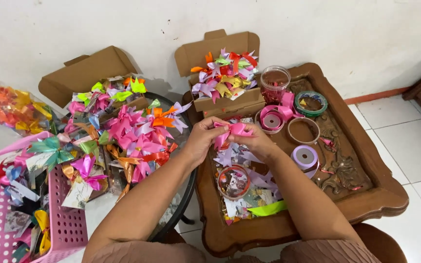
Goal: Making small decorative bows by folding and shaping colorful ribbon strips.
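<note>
Both of my hands meet over the left part of a carved wooden table (366,195), holding one pink ribbon bow (235,129) between them. My left hand (203,139) pinches the bow's left side. My right hand (257,142) grips its right side from below. Under my hands lie loose lilac and white ribbon pieces (249,170) and a small round tin (233,181).
An open cardboard box (225,100) full of colourful bows stands at the table's back. Ribbon rolls (272,120), a clear jar (275,83) and tape rings lie to the right. A heap of bows (132,129), another box (86,73) and a pink basket (66,229) fill the left.
</note>
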